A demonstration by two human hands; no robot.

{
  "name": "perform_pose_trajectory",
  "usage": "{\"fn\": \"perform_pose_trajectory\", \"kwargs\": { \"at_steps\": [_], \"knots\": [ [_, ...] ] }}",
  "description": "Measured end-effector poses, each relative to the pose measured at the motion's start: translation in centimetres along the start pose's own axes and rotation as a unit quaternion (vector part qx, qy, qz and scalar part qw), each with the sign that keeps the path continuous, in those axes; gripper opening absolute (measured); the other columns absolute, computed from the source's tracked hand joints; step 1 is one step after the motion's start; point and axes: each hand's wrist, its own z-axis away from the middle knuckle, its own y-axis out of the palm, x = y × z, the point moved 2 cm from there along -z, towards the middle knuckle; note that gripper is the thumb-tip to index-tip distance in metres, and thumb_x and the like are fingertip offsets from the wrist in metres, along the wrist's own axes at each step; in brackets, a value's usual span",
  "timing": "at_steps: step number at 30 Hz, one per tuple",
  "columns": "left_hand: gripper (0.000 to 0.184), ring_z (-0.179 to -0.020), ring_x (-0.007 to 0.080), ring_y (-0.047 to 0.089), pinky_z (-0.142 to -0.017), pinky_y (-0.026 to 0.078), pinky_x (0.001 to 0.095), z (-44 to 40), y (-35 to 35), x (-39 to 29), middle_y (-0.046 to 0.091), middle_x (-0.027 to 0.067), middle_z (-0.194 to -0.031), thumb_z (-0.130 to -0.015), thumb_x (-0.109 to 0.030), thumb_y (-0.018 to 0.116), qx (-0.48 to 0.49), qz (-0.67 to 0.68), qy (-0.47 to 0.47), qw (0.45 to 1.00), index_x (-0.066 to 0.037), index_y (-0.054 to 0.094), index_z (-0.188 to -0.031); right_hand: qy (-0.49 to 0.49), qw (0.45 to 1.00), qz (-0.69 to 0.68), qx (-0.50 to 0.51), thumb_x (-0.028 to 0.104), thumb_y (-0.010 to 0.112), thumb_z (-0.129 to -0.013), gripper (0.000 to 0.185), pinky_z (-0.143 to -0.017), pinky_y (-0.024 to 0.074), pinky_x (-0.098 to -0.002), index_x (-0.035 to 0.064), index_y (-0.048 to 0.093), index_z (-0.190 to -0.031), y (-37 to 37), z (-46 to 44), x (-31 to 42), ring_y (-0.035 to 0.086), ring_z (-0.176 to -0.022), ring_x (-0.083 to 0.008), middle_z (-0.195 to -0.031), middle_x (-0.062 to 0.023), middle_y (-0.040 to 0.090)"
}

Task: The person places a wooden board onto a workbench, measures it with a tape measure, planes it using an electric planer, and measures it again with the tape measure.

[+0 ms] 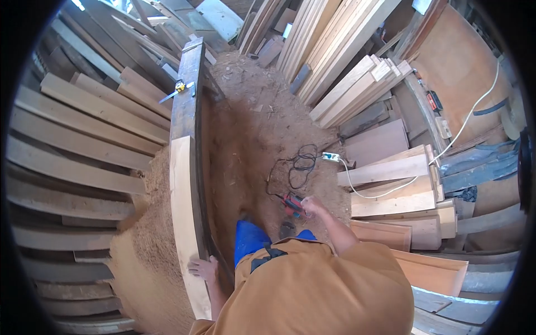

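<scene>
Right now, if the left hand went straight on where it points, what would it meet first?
Probably the boards beyond the sawdust, once the left hand clears the plank; heights are unclear, so it may pass above them.

Woodworking workshop. Signs: pale plank (182,190) under left hand (205,270), laid along narrow workbench (186,114); tape measure (179,87) well ahead of left hand; sawdust (148,279) and rows of boards (72,176) left of it; corded red power tool (292,202) in right hand (314,206), power strip (331,157) beyond; stacked timber (391,172), framed wooden panel (382,234) rightward.

Smooth, matt wooden plank (184,206)
</scene>
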Motion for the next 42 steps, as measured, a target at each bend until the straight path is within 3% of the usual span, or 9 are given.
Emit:
{"fn": "perform_pose_trajectory", "kwargs": {
  "at_steps": [6,9,11,13,15,17,24,34,42],
  "knots": [
    [0.103,-0.147,0.0620,0.008,-0.123,0.006,0.0630,-8.2,-3.8,-13.8,0.011,0.0450,-0.158,-0.086,-0.043,0.067,0.030,0.014,0.223,0.974,0.016,0.016,-0.153,0.033,0.999,-0.036,0.007,0.027,0.057,-0.083,0.029,-0.067,0.0533,-0.0454,0.0023,0.072,-0.079,-0.1,-10.2,4.3,0.070,-0.068,-0.0310,-0.074,-0.0171,0.070],
    [0.099,-0.149,0.0584,0.007,-0.125,0.003,0.0589,-14.0,-5.1,-20.6,0.012,0.0457,-0.157,-0.089,-0.041,0.064,0.007,0.007,0.368,0.930,0.015,0.017,-0.154,-0.156,0.944,0.283,0.070,0.020,0.061,-0.080,0.025,-0.079,0.0574,-0.0446,0.0066,0.079,-0.090,-0.1,-13.4,6.8,0.073,-0.090,-0.0352,-0.096,-0.0196,0.074],
    [0.096,-0.149,0.0579,0.009,-0.125,0.005,0.0581,-16.3,-7.2,-24.2,0.015,0.0463,-0.156,-0.089,-0.042,0.064,0.075,-0.003,0.382,0.921,0.012,0.019,-0.155,0.089,0.984,0.084,0.129,0.018,0.064,-0.077,0.022,-0.077,0.0578,-0.0437,0.0064,0.080,-0.088,-3.2,-12.2,11.6,0.073,-0.088,-0.0348,-0.094,-0.0213,0.073],
    [0.094,-0.149,0.0578,0.012,-0.125,0.008,0.0575,-19.0,-10.2,-28.3,0.018,0.0468,-0.155,-0.089,-0.042,0.063,0.088,0.007,0.403,0.911,0.010,0.023,-0.155,-0.061,0.979,0.179,0.078,0.017,0.064,-0.076,0.021,-0.075,0.0580,-0.0418,0.0070,0.079,-0.087,-1.8,-14.6,10.7,0.074,-0.088,-0.0319,-0.090,-0.0211,0.073],
    [0.090,-0.148,0.0584,0.016,-0.124,0.013,0.0574,-21.1,-12.2,-31.3,0.021,0.0469,-0.154,-0.089,-0.042,0.063,0.060,0.000,0.446,0.893,0.008,0.028,-0.154,0.108,0.977,-0.179,0.033,0.016,0.061,-0.079,0.020,-0.061,0.0543,-0.0423,0.0053,0.078,-0.081,0.5,-17.0,7.4,0.072,-0.071,-0.0281,-0.077,-0.0166,0.073],
    [0.089,-0.148,0.0585,0.016,-0.124,0.014,0.0571,-23.5,-13.2,-33.5,0.021,0.0469,-0.154,-0.089,-0.042,0.063,0.076,-0.001,0.442,0.894,0.007,0.029,-0.154,0.336,0.893,-0.298,0.031,0.019,0.056,-0.090,0.022,-0.039,0.0334,-0.0359,0.0065,0.062,-0.073,-6.9,-13.8,16.9,0.048,-0.044,-0.0169,-0.059,-0.0056,0.052],
    [0.086,-0.149,0.0546,0.019,-0.124,0.016,0.0541,-30.5,-15.5,-44.0,0.023,0.0428,-0.156,-0.089,-0.041,0.063,0.104,0.016,0.427,0.898,0.004,0.030,-0.155,0.357,0.905,-0.220,0.065,0.021,0.063,-0.087,0.024,-0.047,0.0441,-0.0416,-0.0015,0.070,-0.080,-5.4,-20.6,9.0,0.059,-0.055,-0.0223,-0.072,-0.0111,0.068],
    [0.085,-0.146,0.0443,0.035,-0.122,0.030,0.0454,-38.3,-19.1,-60.3,0.038,0.0349,-0.154,-0.089,-0.035,0.066,0.140,0.166,0.283,0.934,0.009,0.032,-0.152,0.336,0.914,-0.214,0.076,0.022,0.066,-0.090,0.024,-0.058,0.0517,-0.0369,0.0041,0.071,-0.075,-18.6,-44.5,13.1,0.065,-0.068,-0.0186,-0.086,-0.0088,0.072],
    [0.093,-0.145,0.0453,0.036,-0.122,0.030,0.0456,-44.2,-25.0,-70.1,0.035,0.0352,-0.155,-0.086,-0.033,0.067,0.098,0.270,0.213,0.934,0.009,0.022,-0.155,0.066,0.995,-0.060,0.034,0.021,0.056,-0.097,0.020,-0.055,0.0512,-0.0325,0.0055,0.069,-0.095,-31.0,-70.8,15.2,0.064,-0.064,-0.0152,-0.080,-0.0059,0.068]
  ]
}}
